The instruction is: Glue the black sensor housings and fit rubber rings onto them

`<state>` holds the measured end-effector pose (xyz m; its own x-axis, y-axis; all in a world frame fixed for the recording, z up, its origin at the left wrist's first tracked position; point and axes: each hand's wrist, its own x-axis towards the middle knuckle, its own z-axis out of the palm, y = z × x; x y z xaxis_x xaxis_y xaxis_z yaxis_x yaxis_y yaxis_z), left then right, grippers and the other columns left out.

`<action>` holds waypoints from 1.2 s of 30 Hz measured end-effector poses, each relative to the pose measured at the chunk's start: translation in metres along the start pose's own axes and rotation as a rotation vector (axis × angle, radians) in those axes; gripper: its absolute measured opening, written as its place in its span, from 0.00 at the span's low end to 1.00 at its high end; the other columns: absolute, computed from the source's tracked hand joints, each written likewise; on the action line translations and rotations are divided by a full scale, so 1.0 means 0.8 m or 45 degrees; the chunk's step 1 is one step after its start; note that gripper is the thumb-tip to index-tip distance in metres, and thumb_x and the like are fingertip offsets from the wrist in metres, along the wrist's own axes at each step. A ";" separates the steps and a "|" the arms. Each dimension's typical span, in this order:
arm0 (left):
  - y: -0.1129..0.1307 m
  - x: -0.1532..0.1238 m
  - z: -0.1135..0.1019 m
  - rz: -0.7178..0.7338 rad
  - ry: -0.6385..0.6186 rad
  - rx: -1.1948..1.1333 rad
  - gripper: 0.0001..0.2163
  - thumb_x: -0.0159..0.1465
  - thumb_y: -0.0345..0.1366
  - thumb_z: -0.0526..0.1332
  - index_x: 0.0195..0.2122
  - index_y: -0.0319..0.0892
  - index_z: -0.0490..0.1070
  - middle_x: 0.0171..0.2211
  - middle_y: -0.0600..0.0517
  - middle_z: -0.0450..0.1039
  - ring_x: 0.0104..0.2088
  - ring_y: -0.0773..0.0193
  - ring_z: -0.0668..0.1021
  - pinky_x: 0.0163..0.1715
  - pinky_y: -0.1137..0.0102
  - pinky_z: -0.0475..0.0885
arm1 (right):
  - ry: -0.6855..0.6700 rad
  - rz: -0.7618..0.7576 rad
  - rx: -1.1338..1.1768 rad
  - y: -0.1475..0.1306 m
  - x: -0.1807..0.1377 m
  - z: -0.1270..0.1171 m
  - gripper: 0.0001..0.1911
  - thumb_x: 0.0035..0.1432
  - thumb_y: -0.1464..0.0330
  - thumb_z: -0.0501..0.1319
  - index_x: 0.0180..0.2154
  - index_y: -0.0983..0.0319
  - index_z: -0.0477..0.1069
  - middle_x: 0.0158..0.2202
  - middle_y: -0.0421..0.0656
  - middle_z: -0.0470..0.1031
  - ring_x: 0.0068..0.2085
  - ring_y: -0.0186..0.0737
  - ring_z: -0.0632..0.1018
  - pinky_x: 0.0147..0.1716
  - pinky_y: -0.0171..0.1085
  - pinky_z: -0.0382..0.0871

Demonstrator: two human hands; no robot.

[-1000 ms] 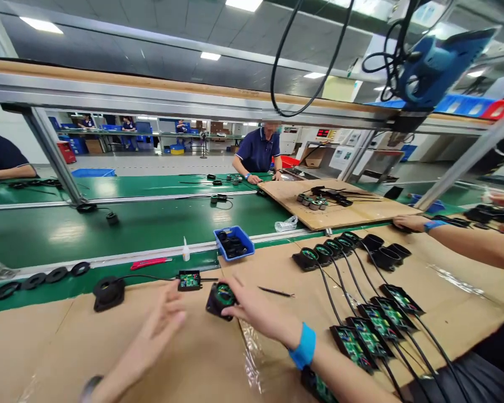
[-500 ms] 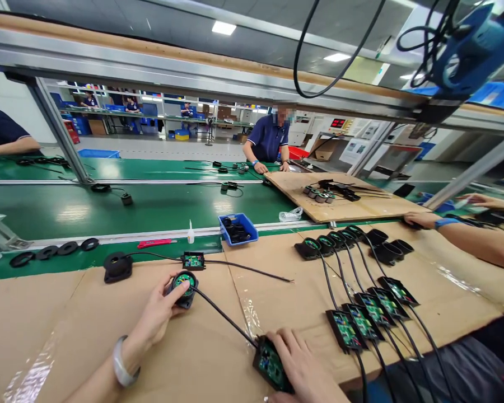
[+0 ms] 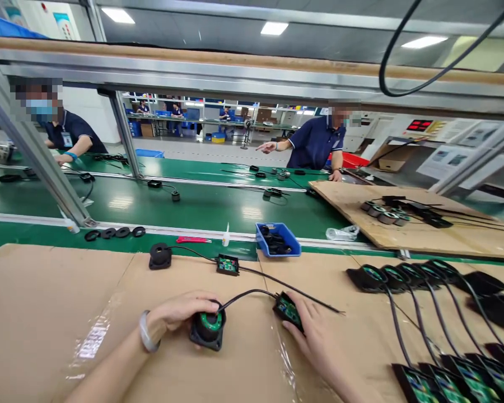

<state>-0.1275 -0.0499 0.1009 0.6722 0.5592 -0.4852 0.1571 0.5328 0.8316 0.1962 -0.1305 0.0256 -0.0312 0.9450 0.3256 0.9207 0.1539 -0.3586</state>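
My left hand grips a round black housing with a square flange and a green ring-shaped board inside, the thumb on its top. A short black cable arches from it to a small black box with a green circuit board. My right hand is closed around the right side of that box, just over the cardboard. Beyond my hands lies a similar set: a black round housing wired to an open circuit-board box, with a loose cable tail running right.
Several wired housings with board boxes lie in a row at right. A blue bin of black parts, a red cutter, a small bottle and black rings line the back edge. Two co-workers stand across the green bench.
The view has swung left. My hands have come closer together with the housing and box, so the cable between them now bows upward. The co-worker opposite has raised one hand and points.
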 end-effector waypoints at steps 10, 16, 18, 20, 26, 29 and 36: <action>-0.018 0.011 -0.016 0.103 0.280 -0.089 0.21 0.53 0.53 0.70 0.39 0.42 0.75 0.32 0.52 0.72 0.29 0.61 0.76 0.19 0.74 0.71 | -0.214 -0.087 0.337 -0.065 0.176 0.022 0.16 0.68 0.63 0.56 0.54 0.62 0.69 0.53 0.50 0.74 0.52 0.46 0.76 0.54 0.49 0.71; -0.013 0.007 -0.019 0.205 0.198 -0.136 0.30 0.49 0.61 0.71 0.43 0.42 0.73 0.35 0.50 0.71 0.34 0.58 0.76 0.23 0.70 0.75 | -0.212 0.054 0.614 -0.098 0.276 0.089 0.15 0.67 0.61 0.61 0.49 0.64 0.71 0.46 0.44 0.75 0.44 0.41 0.78 0.45 0.45 0.76; -0.011 0.004 -0.019 0.253 0.143 -0.122 0.32 0.42 0.55 0.76 0.44 0.41 0.73 0.36 0.49 0.72 0.36 0.56 0.77 0.29 0.68 0.76 | -0.198 0.078 0.730 -0.103 0.282 0.089 0.14 0.67 0.61 0.61 0.45 0.65 0.72 0.42 0.43 0.75 0.41 0.39 0.78 0.43 0.43 0.76; -0.012 0.002 -0.019 0.312 0.129 -0.095 0.33 0.41 0.47 0.79 0.46 0.41 0.74 0.40 0.48 0.73 0.42 0.54 0.76 0.37 0.67 0.76 | -0.169 0.101 0.857 -0.106 0.275 0.075 0.14 0.66 0.60 0.62 0.42 0.65 0.72 0.39 0.42 0.75 0.39 0.38 0.78 0.41 0.42 0.75; -0.019 0.001 -0.008 0.688 0.386 0.518 0.28 0.48 0.39 0.77 0.51 0.45 0.75 0.49 0.44 0.73 0.51 0.48 0.74 0.55 0.59 0.69 | -0.154 0.177 1.259 -0.113 0.173 -0.012 0.26 0.64 0.48 0.57 0.54 0.59 0.68 0.35 0.42 0.73 0.34 0.37 0.75 0.31 0.36 0.73; -0.021 0.000 0.002 0.787 0.470 0.696 0.27 0.48 0.34 0.76 0.50 0.48 0.75 0.47 0.47 0.71 0.51 0.50 0.74 0.54 0.60 0.70 | -0.122 0.364 1.473 -0.112 0.105 -0.038 0.20 0.61 0.51 0.63 0.48 0.56 0.69 0.28 0.37 0.67 0.22 0.28 0.65 0.20 0.29 0.61; -0.023 -0.003 0.019 0.839 0.573 1.004 0.22 0.53 0.26 0.68 0.49 0.48 0.75 0.46 0.47 0.67 0.48 0.56 0.75 0.49 0.65 0.73 | 0.098 0.835 1.891 -0.101 0.034 -0.037 0.19 0.44 0.58 0.76 0.37 0.59 0.78 0.32 0.44 0.72 0.21 0.23 0.55 0.16 0.27 0.50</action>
<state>-0.1208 -0.0711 0.0909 0.4955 0.8472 0.1917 0.3889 -0.4137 0.8232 0.1323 -0.1260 0.0891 0.2544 0.9482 -0.1905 -0.3997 -0.0763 -0.9135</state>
